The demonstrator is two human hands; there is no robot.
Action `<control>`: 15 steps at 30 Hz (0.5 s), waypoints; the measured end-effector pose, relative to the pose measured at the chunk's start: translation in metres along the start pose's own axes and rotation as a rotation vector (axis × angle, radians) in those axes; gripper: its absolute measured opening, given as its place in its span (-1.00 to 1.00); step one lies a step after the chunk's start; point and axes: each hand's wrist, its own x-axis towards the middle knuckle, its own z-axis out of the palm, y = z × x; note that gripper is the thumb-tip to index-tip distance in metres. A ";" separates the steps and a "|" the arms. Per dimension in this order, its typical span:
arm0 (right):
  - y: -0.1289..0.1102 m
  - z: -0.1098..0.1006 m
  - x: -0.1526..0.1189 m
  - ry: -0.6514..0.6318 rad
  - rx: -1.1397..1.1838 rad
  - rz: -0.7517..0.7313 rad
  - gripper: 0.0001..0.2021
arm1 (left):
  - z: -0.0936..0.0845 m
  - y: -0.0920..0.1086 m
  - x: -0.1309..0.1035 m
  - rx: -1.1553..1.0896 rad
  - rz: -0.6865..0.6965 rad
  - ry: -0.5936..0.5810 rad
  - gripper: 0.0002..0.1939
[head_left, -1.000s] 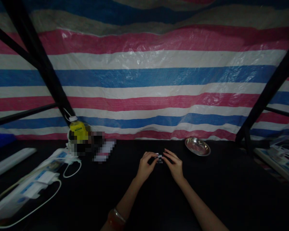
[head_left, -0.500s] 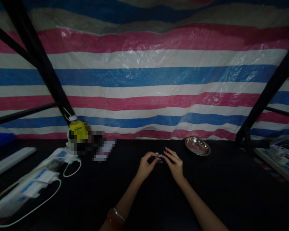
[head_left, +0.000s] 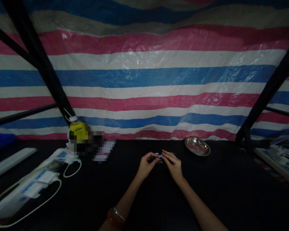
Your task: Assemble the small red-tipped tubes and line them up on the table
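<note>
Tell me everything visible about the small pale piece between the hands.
The small pale piece looks whitish-grey and short, held tilted over the black tabletop; its details and material can't be made out. The left hand seems to pinch it; the right hand is at its other side, contact unclear.

No legible text; dark print (head_left: pixel 78 129) on yellow bottle (head_left: pixel 80 134) too small to read

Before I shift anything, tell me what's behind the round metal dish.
Behind the round metal dish, the striped sheet hangs. Anything low, directly behind the dish, is covered and can't be seen.
</note>
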 end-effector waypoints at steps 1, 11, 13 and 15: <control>0.000 0.001 -0.001 -0.002 0.002 0.001 -0.77 | 0.001 -0.001 0.000 -0.008 -0.003 0.000 -0.82; -0.003 0.007 -0.005 0.027 -0.039 -0.030 -0.72 | 0.009 -0.005 -0.002 -0.144 -0.050 -0.062 -0.79; -0.003 0.007 -0.005 0.035 -0.057 -0.022 -0.73 | 0.008 -0.005 0.000 -0.199 -0.068 -0.071 -0.76; -0.003 0.007 -0.006 0.037 -0.068 -0.009 -0.75 | 0.008 -0.005 0.001 -0.257 -0.101 -0.082 -0.72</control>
